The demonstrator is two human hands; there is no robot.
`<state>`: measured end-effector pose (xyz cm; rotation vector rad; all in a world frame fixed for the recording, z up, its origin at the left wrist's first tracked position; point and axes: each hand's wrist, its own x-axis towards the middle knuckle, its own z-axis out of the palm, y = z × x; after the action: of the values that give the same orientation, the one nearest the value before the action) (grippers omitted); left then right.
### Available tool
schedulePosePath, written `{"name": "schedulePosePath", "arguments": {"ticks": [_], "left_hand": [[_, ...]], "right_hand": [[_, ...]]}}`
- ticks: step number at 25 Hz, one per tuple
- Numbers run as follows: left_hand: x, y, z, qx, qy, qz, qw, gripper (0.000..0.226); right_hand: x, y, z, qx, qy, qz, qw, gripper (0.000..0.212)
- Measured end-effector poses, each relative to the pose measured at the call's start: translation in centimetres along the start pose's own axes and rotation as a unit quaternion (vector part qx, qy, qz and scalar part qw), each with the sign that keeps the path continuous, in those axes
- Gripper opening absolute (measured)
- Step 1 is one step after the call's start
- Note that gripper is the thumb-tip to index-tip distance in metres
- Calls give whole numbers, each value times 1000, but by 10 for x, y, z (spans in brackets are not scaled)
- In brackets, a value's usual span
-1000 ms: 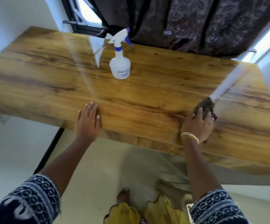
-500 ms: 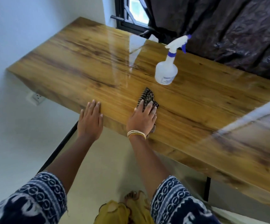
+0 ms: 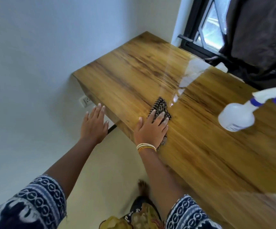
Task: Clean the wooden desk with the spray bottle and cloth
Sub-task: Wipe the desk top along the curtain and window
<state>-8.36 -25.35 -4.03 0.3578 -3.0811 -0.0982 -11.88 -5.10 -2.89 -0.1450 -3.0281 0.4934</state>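
A view from a camera worn on a person's head, looking down at a wooden desk [image 3: 150,76] with a glossy, strongly grained top that runs from a pale wall on the left toward a window on the right.

The person's right hand [image 3: 152,129] lies flat on the desk near its front edge, fingers straight and slightly spread, pressing down on a dark striped cloth [image 3: 159,104]. The cloth is bunched under the palm; part of it sticks out beyond the fingertips toward the desk's middle, and a small piece shows beside the wrist. Thin gold and white bangles [image 3: 146,147] circle that wrist.

The left hand [image 3: 94,126] is off the desk, just left of its front corner, held flat in the air with the fingers straight and close together, holding nothing (whether the fingertips touch the desk's edge cannot be told).

A white spray bottle [image 3: 237,119] with a blue collar and blue trigger stands on the desk well to the right of the cloth, its nozzle pointing right, partly cut off by the frame's edge.

Bright window light reflects off the desktop near the back. Behind the desk is a black window frame [image 3: 198,30] and a dark curtain [image 3: 257,38]. A white wall socket [image 3: 86,101] sits below the desk's left end. Both forearms emerge from dark blue sleeves [image 3: 40,200] with white patterning, and a bare foot [image 3: 143,187] rests on the pale floor below.
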Motion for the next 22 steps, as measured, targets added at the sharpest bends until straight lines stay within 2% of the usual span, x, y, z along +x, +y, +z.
{"name": "schedulePosePath", "arguments": {"ticks": [7, 10, 17, 20, 22], "left_hand": [[64, -38, -15, 6, 8, -92, 996, 67], [77, -54, -18, 6, 8, -111, 994, 66], [114, -113, -7, -11, -4, -101, 995, 61], [127, -139, -5, -23, -6, -79, 997, 60], [131, -157, 1, -34, -13, -59, 998, 58]], "right_hand": [[29, -70, 23, -36, -47, -206, 977, 65], [46, -105, 38, -38, -59, -255, 964, 63], [93, -192, 79, -26, -53, -332, 942, 50], [125, -225, 88, 23, -59, -399, 915, 39], [161, -248, 92, 49, -97, -436, 893, 33]]}}
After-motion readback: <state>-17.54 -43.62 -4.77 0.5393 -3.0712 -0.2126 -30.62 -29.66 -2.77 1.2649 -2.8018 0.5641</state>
